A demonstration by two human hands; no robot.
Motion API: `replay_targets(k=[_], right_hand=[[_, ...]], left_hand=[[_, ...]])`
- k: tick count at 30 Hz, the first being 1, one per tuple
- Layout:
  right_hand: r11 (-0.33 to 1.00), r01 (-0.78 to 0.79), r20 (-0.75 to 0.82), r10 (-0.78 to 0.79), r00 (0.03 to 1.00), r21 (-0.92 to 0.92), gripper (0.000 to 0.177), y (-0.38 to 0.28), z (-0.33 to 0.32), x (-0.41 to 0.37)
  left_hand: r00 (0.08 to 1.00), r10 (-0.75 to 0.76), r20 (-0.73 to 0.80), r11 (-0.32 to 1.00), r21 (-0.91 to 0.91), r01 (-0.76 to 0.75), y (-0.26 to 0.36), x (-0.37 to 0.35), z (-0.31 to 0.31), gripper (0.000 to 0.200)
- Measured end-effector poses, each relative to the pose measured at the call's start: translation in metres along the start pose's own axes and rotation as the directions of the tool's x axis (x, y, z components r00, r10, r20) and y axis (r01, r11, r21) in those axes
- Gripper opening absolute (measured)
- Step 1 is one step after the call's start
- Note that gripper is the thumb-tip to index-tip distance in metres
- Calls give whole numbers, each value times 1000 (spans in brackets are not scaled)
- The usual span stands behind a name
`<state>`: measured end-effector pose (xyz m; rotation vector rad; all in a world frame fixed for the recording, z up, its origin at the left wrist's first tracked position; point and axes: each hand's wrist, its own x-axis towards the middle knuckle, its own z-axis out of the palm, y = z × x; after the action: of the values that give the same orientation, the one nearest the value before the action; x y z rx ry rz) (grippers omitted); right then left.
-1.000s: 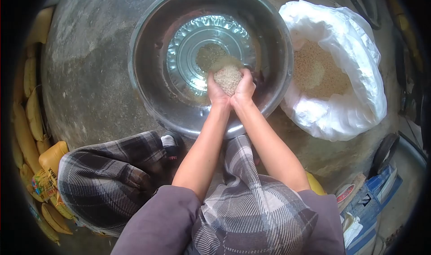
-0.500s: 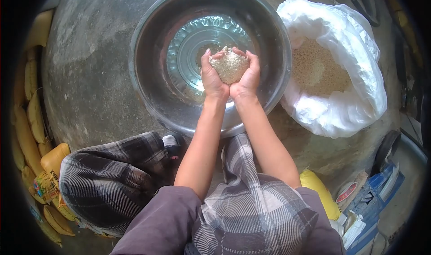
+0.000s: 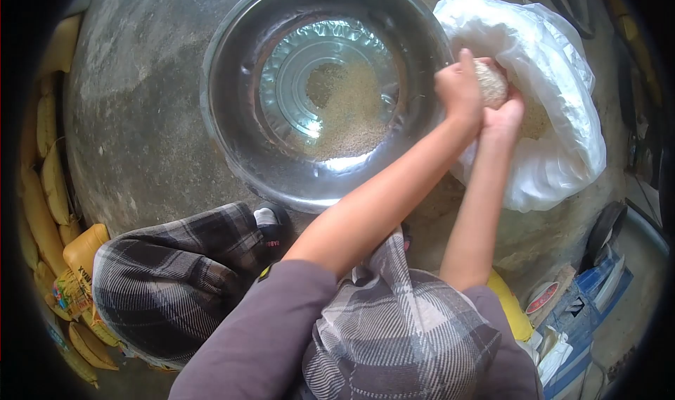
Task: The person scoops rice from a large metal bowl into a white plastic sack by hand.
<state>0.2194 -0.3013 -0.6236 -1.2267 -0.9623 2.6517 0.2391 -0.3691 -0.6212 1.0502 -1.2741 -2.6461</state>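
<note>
My left hand [image 3: 460, 92] and my right hand [image 3: 507, 113] are cupped together around a mound of rice [image 3: 492, 85]. They are held over the near-left side of a white plastic bag [image 3: 573, 111], whose mouth is folded wide. Tan grain [image 3: 536, 120] shows inside the bag, partly hidden by my right hand. Left of the bag is a large round metal basin [image 3: 235, 111]. A thin spread of loose grain [image 3: 355, 104] covers part of its shiny bottom, thickest toward the near right side.
Several maize cobs [image 3: 55, 175] are piled along the left edge beside a yellow container [image 3: 86, 251]. My plaid-covered knee [image 3: 162, 280] is near the basin. At lower right lie a yellow bag [image 3: 510, 305] and a blue object [image 3: 587, 308]. The floor [image 3: 133, 118] is concrete.
My cupped hands have moved right, from over the basin to over the white bag, with rice still in them. The grain on the basin's bottom is now uncovered to view.
</note>
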Motion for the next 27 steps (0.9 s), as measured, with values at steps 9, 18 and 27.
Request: replay_targets(k=[9, 18, 27], right_hand=[[490, 637, 294, -606, 739, -595, 45, -42, -36, 74], [-53, 741, 694, -402, 597, -669, 26, 36, 7, -59], [477, 565, 732, 316, 603, -673, 33, 180, 42, 54]], left_hand=[[883, -79, 462, 909, 396, -126, 4, 28, 3, 31], [824, 567, 16, 732, 450, -512, 62, 59, -215, 26], [916, 401, 20, 809, 461, -364, -2, 42, -221, 26]])
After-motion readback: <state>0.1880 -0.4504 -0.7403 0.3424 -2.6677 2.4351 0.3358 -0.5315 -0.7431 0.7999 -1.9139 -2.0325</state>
